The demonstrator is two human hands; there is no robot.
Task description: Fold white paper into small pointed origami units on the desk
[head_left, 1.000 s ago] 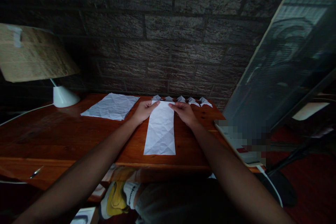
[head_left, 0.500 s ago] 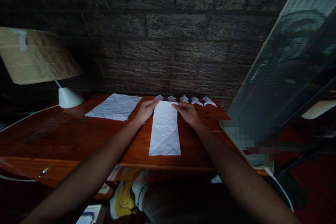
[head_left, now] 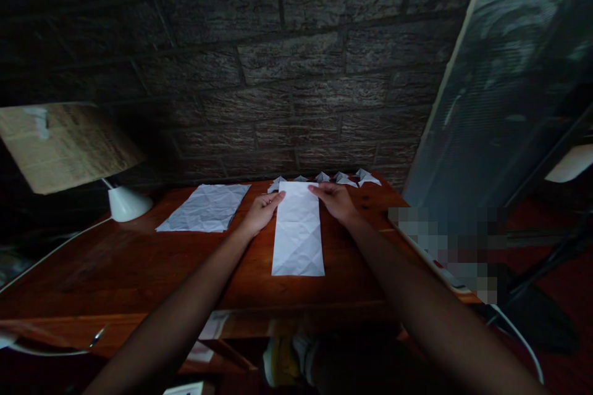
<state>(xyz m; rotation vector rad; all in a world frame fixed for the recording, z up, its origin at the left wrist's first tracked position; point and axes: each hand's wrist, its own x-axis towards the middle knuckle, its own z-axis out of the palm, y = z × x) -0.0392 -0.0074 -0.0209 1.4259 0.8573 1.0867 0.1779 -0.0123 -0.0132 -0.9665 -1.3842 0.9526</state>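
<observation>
Where the wooden desk (head_left: pixel 115 265) runs out at the far left, a table lamp (head_left: pixel 65 145) stands with its shade covered in newsprint and its white base (head_left: pixel 127 203) set near the brick wall (head_left: pixel 287 74). A thin cord (head_left: pixel 55 247) trails from the base toward the near left. Just right of the lamp, a creased white sheet (head_left: pixel 204 208) lies flat on the wood, well apart from both hands.

The left hand (head_left: pixel 262 213) comes next. It is unclenched and lies palm down, with its fingertips resting on the far left corner of the folded paper (head_left: pixel 298 234). It grasps nothing. That paper is a long, narrow, creased white strip lying flat in the middle of the desk. Its length runs from near to far, and its near end stops short of the desk's front edge. The right hand (head_left: pixel 337 202) mirrors the other. It is also unclenched, with its fingers spread on the far right corner of the strip, pressing rather than gripping.

Beyond the hands, a row of small folded paper shapes (head_left: pixel 345 179) sits along the wall, from just behind the strip's far edge off to the right. Farther right, a dark slanted panel (head_left: pixel 500 105) leans up from the desk's right end, and a white cable (head_left: pixel 519 333) hangs below it. Under the desk's near edge a yellow shoe (head_left: pixel 278 361) shows.
</observation>
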